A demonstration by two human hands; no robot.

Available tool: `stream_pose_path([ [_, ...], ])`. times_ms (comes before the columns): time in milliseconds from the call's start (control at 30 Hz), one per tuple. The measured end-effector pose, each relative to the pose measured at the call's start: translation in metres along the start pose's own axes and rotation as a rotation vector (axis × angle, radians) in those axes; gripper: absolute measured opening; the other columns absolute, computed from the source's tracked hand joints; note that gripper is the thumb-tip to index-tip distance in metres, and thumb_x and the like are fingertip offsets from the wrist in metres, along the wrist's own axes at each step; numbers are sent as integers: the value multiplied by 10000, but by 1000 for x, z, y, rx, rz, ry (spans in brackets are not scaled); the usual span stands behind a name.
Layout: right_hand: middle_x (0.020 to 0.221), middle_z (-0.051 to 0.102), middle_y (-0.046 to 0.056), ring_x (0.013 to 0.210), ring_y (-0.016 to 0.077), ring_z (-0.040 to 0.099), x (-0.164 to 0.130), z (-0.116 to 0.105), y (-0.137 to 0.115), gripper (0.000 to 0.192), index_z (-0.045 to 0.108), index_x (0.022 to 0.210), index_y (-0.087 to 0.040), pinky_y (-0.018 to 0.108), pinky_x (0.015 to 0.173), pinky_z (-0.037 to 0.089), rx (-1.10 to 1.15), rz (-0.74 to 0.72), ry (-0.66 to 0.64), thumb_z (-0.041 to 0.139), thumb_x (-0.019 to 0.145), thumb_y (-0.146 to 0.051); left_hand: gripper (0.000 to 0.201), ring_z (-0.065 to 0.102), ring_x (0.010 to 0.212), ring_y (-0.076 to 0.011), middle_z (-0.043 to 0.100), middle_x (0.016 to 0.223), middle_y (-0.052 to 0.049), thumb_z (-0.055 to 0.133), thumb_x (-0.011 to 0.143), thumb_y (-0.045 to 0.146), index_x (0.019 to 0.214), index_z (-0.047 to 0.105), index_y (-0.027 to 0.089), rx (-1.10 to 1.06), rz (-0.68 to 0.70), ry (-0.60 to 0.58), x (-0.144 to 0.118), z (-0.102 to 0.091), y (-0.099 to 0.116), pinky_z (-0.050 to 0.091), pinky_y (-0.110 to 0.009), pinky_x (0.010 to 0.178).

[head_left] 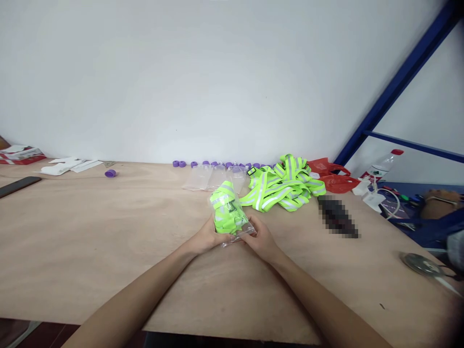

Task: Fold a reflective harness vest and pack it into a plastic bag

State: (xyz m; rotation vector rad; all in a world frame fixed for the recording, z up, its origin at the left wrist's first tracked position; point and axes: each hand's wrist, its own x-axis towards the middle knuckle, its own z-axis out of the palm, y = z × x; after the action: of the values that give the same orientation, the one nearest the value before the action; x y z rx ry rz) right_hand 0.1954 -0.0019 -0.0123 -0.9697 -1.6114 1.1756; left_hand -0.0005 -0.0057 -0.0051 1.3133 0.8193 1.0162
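Observation:
Both hands hold a clear plastic bag (229, 212) above the wooden table, with a folded neon-yellow reflective strap inside it. My left hand (208, 237) grips the bag's lower left side, thumb across the near end. On the right edge of that same end, my right hand (261, 238) pinches the plastic between thumb and fingers. Just beyond the bag lie several flat clear plastic bags (197, 178). A tangled heap of reflective straps (286, 186), neon yellow with silver stripes, rests to the right, a black buckle at its left side.
Several purple rolls (179, 164) line the wall, and another purple roll (110, 173) sits farther left. A red plastic bag (337, 176), a bottle (384, 164) and a blurred dark object (337, 216) are on the right. A blue metal frame (391, 87) rises there.

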Motion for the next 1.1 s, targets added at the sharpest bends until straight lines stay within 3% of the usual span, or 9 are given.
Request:
stream_pose_path([
  [200, 664, 541, -32, 625, 147, 515, 1, 0, 9, 170, 573, 737, -217, 261, 571, 436, -87, -91, 4, 680, 790, -338, 376, 624, 718, -198, 685, 813, -30, 833, 691, 254, 1007, 644, 181, 91, -13, -152, -3, -7, 5, 497, -324, 679],
  [333, 681, 593, -16, 648, 173, 548, 2, 0, 12, 171, 627, 795, -218, 277, 570, 454, -104, -67, 13, 688, 789, -377, 329, 626, 730, -202, 687, 814, -28, 816, 705, 243, 985, 651, 191, 93, 3, -100, -2, -6, 3, 496, -319, 682],
  [533, 719, 578, -33, 665, 155, 538, 3, 0, 2, 210, 577, 809, -219, 262, 594, 442, -114, -19, 27, 726, 754, -357, 445, 669, 876, -255, 723, 942, -73, 851, 710, 340, 1073, 650, 178, 93, 7, 23, -1, -5, -4, 524, -376, 804],
  [633, 799, 602, -27, 705, 156, 559, 3, 1, -3, 234, 572, 898, -219, 265, 624, 454, -65, -7, 10, 724, 745, -311, 448, 678, 790, -249, 719, 833, -58, 842, 726, 425, 1053, 663, 179, 72, 2, 13, -1, -4, -5, 541, -379, 756],
  [833, 869, 659, -11, 780, 185, 626, 2, 3, -1, 293, 537, 967, -233, 289, 667, 495, -44, -3, 4, 720, 742, -276, 437, 567, 539, -150, 647, 691, -8, 825, 751, 444, 1030, 627, 172, 28, -15, -100, -1, -4, 1, 484, -297, 550],
  [967, 996, 700, 29, 892, 216, 673, 1, 3, 6, 367, 503, 1075, -243, 332, 752, 538, -23, -49, 42, 694, 762, -242, 549, 616, 631, -168, 684, 764, -32, 869, 705, 360, 1153, 619, 164, 28, -22, -186, -2, -6, 6, 510, -295, 601],
  [1100, 1352, 620, 106, 1214, 275, 611, 0, 5, 8, 713, 434, 1398, -254, 404, 977, 514, -80, -89, 48, 729, 750, -215, 704, 683, 900, -248, 732, 1020, -91, 929, 602, 300, 1230, 633, 183, 21, -13, -152, -2, -11, 4, 560, -341, 757],
])
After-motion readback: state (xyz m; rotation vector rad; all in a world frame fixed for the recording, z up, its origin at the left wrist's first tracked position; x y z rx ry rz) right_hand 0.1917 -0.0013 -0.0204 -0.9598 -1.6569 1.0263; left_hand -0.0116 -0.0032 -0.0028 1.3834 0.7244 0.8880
